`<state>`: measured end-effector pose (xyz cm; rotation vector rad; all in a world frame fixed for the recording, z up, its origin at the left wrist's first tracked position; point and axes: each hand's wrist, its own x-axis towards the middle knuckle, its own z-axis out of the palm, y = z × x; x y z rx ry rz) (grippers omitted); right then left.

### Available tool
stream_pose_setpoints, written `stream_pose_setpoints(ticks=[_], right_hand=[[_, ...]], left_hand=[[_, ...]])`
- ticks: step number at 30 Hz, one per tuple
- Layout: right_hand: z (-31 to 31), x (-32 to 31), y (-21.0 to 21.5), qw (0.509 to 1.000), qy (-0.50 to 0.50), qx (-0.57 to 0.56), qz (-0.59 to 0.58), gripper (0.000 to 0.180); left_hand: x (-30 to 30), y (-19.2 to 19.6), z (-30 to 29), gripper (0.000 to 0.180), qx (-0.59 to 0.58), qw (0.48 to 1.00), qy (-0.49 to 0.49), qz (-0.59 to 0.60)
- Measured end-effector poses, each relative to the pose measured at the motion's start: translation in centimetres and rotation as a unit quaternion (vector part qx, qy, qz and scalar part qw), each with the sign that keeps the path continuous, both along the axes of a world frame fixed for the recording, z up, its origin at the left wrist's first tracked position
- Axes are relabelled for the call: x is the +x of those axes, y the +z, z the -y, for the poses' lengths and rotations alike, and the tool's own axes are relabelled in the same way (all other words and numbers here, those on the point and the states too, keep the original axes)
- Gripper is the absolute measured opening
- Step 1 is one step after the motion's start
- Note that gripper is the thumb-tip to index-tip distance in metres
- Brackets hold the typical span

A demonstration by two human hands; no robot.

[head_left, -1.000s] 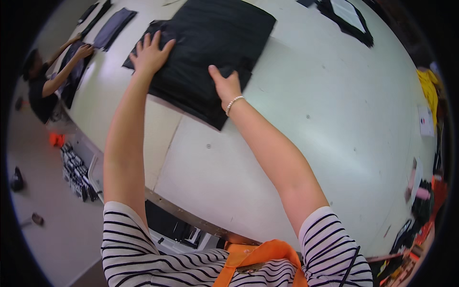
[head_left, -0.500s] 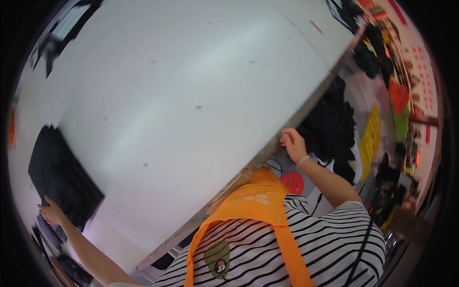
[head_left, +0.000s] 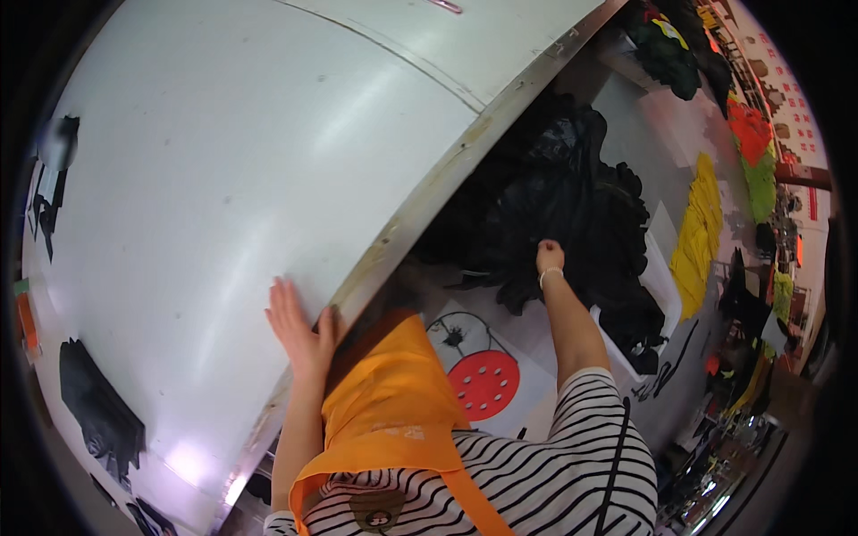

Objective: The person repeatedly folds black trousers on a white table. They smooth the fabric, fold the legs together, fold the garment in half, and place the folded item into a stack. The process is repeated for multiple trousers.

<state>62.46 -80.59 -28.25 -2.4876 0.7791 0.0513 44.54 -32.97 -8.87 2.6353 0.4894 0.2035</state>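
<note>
My left hand (head_left: 302, 335) lies flat with fingers spread on the white tabletop (head_left: 223, 205), its thumb by the table's edge. It holds nothing. My right hand (head_left: 549, 256) is closed at the front of a heap of black cloth (head_left: 572, 196), below and beside the table. Its fingers appear to grip a piece of that cloth, though the pinch itself is partly hidden. The heap spreads under the table edge and over a white container (head_left: 666, 268).
A folded black stack of cloth (head_left: 98, 402) lies at the table's left end. Near my apron are a red round disc with holes (head_left: 483, 385) and a wire-guarded fan (head_left: 458, 332). Yellow cloth (head_left: 697, 241) lies to the right, with orange cloth (head_left: 751, 125) farther off.
My left hand has left the black stack and come right, to the table's near edge. My right hand has gone from the table edge to the black heap. The view has turned right.
</note>
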Motion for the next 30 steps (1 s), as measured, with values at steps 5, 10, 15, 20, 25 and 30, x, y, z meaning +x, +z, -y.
stream_pose_setpoints(ticks=[5,10,15,20,25,30], right_hand=[[8.6,15.0,-1.4,0.990,-0.014,-0.130,0.052,0.047],[9.1,19.9,-0.3,0.989,-0.114,-0.072,-0.056,0.096],[14.6,17.9,-5.1,0.997,0.021,-0.055,-0.047,0.057],[11.3,14.4,5.1,0.992,0.008,0.122,0.002,0.041],[14.5,3.8,11.4,0.972,-0.037,0.217,0.089,0.031],[10.7,-1.5,27.4,0.879,-0.195,0.292,0.324,0.032]], left_hand=[[4.9,-0.7,8.0,0.075,0.118,0.989,-0.018,-0.087],[5.3,-0.7,8.5,0.078,0.168,0.982,-0.022,-0.088],[6.3,-0.8,8.7,0.078,0.172,0.981,-0.029,-0.086],[4.7,-0.1,8.7,0.080,0.163,0.983,0.000,-0.089],[4.4,0.4,8.0,0.076,0.105,0.991,-0.006,-0.083],[3.4,1.3,6.1,0.066,-0.039,0.998,-0.035,-0.033]])
